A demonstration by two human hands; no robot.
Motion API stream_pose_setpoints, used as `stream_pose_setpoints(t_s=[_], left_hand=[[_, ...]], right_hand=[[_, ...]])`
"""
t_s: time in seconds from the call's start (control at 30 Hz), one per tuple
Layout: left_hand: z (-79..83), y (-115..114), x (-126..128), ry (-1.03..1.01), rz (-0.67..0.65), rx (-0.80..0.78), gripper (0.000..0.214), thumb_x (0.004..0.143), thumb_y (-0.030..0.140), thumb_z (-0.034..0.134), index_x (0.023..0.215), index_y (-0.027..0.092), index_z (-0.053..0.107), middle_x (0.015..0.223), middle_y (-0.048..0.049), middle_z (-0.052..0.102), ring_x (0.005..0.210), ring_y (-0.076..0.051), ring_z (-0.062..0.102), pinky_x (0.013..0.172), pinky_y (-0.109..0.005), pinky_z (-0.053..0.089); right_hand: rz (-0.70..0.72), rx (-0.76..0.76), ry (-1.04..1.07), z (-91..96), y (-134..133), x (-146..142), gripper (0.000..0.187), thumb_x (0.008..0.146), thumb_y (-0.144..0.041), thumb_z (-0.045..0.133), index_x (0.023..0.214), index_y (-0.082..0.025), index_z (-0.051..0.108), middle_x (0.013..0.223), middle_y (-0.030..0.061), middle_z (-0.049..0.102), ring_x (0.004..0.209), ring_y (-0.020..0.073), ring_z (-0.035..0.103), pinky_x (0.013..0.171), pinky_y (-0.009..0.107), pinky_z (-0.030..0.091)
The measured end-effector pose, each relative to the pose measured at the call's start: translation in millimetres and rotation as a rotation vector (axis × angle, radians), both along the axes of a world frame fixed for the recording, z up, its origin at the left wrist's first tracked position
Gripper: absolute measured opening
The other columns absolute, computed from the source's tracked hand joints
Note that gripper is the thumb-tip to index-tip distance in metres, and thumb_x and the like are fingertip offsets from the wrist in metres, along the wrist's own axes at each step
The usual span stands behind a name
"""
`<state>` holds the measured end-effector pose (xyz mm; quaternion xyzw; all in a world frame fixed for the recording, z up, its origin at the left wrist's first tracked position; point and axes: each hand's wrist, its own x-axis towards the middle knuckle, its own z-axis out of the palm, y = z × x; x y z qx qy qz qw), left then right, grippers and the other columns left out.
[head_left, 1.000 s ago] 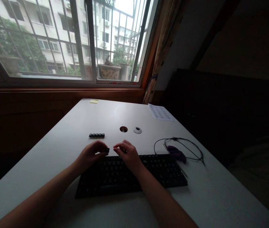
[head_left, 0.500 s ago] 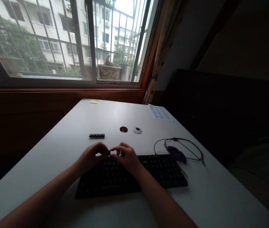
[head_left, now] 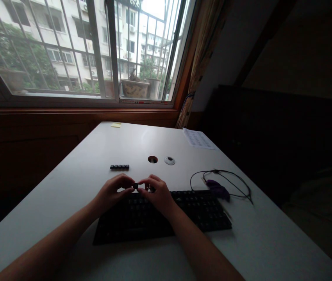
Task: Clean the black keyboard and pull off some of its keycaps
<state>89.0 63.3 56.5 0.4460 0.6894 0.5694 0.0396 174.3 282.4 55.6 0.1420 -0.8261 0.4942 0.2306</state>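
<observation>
A small black keycap (head_left: 136,186) is pinched between my two hands, above the back edge of a black keyboard (head_left: 142,218). My left hand (head_left: 113,191) grips it from the left with thumb and forefinger. From the other side, the fingertips of my right hand (head_left: 157,193) close on it too. Beyond my left hand, several black keycaps (head_left: 119,167) stand in a short row on the white table. My wrists and forearms hide parts of the keyboard.
On the white table (head_left: 75,168) are a round cable hole (head_left: 152,159) and its grey cover (head_left: 170,160). To the right lie a looped black cable (head_left: 236,183) and a purple cloth (head_left: 218,190). A printed sheet (head_left: 199,139) and a yellow note (head_left: 116,125) rest at the far edge.
The keycap has turned a little between my fingers and shifted slightly right and up. Both hands stay almost in place; the row of keycaps and the keyboard have not moved.
</observation>
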Motion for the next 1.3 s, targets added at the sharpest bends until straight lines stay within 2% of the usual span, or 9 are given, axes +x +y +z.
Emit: stream_pose_setpoints(t_s=[0.4,0.83,1.3], left_hand=[[7.6,0.0,2.1,0.052,0.009,-0.033,0.015,0.098,0.030,0.070,0.106,0.019,0.076,0.099,-0.0073,0.072,0.089,-0.020,0.072,0.079,-0.033,0.060],[1.8,-0.8,-1.4,0.040,0.003,-0.009,0.017,0.098,0.034,0.072,0.104,0.018,0.076,0.097,-0.0077,0.073,0.087,-0.020,0.071,0.077,-0.032,0.060],[3.9,-1.0,-1.6,0.069,0.006,-0.043,0.013,0.097,0.031,0.073,0.103,0.020,0.077,0.096,-0.0066,0.074,0.085,-0.020,0.071,0.075,-0.031,0.059]], right_hand=[[-0.006,0.003,-0.009,0.0,-0.5,0.4,0.014,0.087,-0.025,0.078,0.101,-0.024,0.079,0.081,-0.0021,0.058,0.066,0.0111,0.053,0.063,0.025,0.048],[-0.011,0.006,0.000,-0.5,-0.2,0.3,0.016,0.089,-0.027,0.078,0.105,-0.024,0.080,0.081,-0.0018,0.058,0.065,0.0109,0.052,0.063,0.025,0.047],[-0.024,0.038,-0.004,0.6,-1.0,1.1,0.014,0.088,-0.026,0.079,0.102,-0.025,0.080,0.081,-0.0017,0.060,0.066,0.0114,0.054,0.064,0.025,0.048]])
